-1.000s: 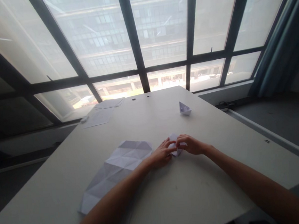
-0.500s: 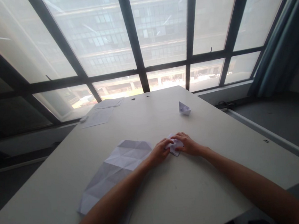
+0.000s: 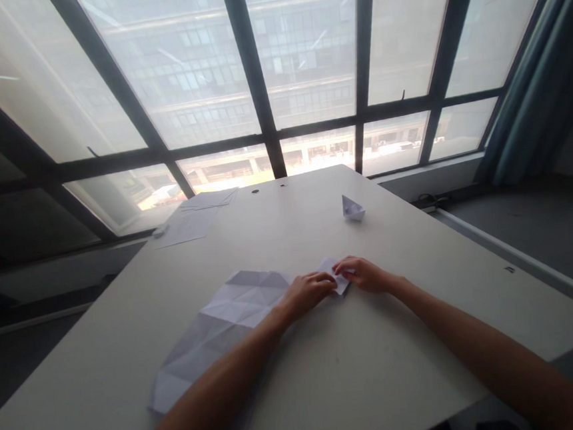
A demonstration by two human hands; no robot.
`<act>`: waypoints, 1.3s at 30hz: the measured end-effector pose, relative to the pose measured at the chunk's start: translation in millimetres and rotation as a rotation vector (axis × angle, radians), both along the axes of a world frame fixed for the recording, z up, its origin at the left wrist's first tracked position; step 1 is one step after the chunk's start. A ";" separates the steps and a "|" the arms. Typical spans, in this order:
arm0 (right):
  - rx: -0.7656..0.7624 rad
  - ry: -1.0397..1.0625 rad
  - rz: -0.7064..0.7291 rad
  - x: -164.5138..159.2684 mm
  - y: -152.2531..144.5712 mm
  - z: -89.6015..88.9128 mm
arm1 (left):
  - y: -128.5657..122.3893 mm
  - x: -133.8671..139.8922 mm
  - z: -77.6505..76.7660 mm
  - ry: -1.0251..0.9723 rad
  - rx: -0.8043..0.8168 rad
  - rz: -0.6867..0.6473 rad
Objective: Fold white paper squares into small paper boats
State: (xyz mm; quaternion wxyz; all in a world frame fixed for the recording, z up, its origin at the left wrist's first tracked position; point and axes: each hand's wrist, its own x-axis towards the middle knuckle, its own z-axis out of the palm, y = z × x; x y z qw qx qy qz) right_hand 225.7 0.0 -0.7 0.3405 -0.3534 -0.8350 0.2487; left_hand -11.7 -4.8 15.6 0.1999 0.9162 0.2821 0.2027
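Thin white paper for the small folded piece (image 3: 336, 274), matt, creased sharp, pressed under the bare left hand (image 3: 307, 291) and right hand (image 3: 367, 275). Same matt paper in the large creased sheet (image 3: 211, 329) (facets catching the light differently), the little paper boat (image 3: 353, 209) and the flat sheets (image 3: 194, 216). Smooth pale tabletop (image 3: 380, 367), laminate by the look, faint sheen. Dark matt window frame (image 3: 254, 70), hazy glass, blue-grey cloth curtain (image 3: 540, 79)

both forearms stretched forward, left hand (image 3: 307, 289) and right hand (image 3: 363, 274) palm-down, fingertips nearly meeting, fingers curled.
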 end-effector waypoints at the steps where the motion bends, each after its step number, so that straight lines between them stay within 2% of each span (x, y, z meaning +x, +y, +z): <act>1: -0.014 -0.002 0.032 1.3 -2.0 4.3 | -0.1 -0.2 0.8 0.010 0.021 0.009; 5: -0.063 -0.060 0.158 5.9 -7.7 15.6 | -0.3 -2.2 2.6 0.004 0.109 0.091; 8: -0.034 -0.101 0.159 6.1 -7.7 14.9 | -0.1 -3.0 1.6 -0.032 0.132 0.132; 13: 0.055 -0.083 0.140 3.8 -5.5 10.1 | -0.2 -3.0 -1.5 -0.070 0.095 0.084; 19: 0.037 -0.101 0.114 9.8 -4.5 11.7 | -2.0 -4.6 1.3 -0.015 0.047 0.051; 22: -0.035 -0.063 0.032 12.4 -0.8 10.4 | -2.1 -3.5 -0.1 -0.013 0.035 0.092; 24: -0.133 0.031 -0.113 10.7 2.7 6.9 | -2.0 -1.8 -2.7 -0.017 0.030 0.121; 26: -0.269 0.192 -0.306 5.6 5.2 2.6 | -2.0 0.3 -5.4 -0.038 0.020 0.132; 28: -0.409 0.403 -0.405 -1.9 5.3 -0.4 | -2.3 2.7 -7.2 -0.080 0.010 0.131; 30: -0.503 0.610 -0.353 -10.0 2.5 -0.2 | -2.8 5.2 -7.8 -0.137 0.005 0.148; 32: -0.541 0.732 -0.242 -17.4 -2.6 3.3 | -3.1 7.7 -7.8 -0.194 -0.012 0.205; 35: -0.555 0.756 -0.075 -25.9 -11.9 11.1 | -2.2 10.5 -7.4 -0.283 -0.108 0.297; 39: -0.573 0.763 0.096 -31.6 -20.0 17.3 | 1.2 9.8 -6.1 -0.410 -0.248 0.342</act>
